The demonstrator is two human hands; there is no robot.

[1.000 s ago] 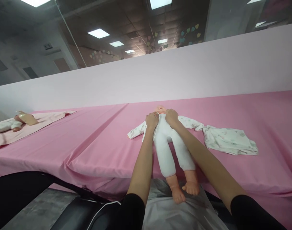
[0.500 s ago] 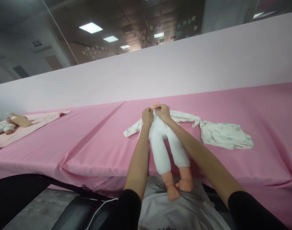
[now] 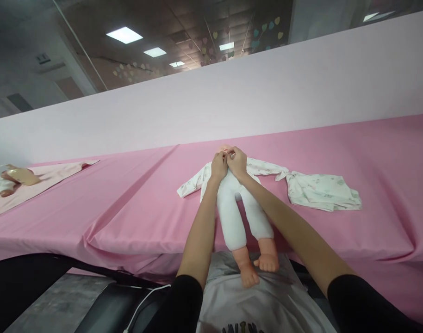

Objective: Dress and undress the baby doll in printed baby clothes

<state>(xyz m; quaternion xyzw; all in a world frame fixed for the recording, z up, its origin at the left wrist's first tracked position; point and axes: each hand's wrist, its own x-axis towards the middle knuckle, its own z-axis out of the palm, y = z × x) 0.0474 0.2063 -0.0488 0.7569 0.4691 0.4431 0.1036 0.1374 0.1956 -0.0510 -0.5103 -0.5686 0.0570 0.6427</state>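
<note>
A baby doll (image 3: 232,217) with a white cloth body lies on its back, its feet over the near edge of the pink-covered table. It wears a white printed baby shirt (image 3: 194,181), its sleeves spread to both sides. At the doll's neck, my left hand (image 3: 219,166) pinches one side of the shirt's front. My right hand (image 3: 237,163) pinches the other side, and the fingertips of both hands meet there. Most of the doll's head and the cloth between my fingers are hidden behind my hands.
Folded printed baby clothing (image 3: 322,190) lies right of the doll, by the sleeve end. On the far left, a second doll (image 3: 3,186) and a yellowish object (image 3: 23,175) rest on a pale pink cloth (image 3: 55,178). A white wall (image 3: 284,92) stands behind the pink table cover (image 3: 135,203).
My hands have come together at the doll's neck, drawing the shirt's two front sides closer. The view has shifted slightly.
</note>
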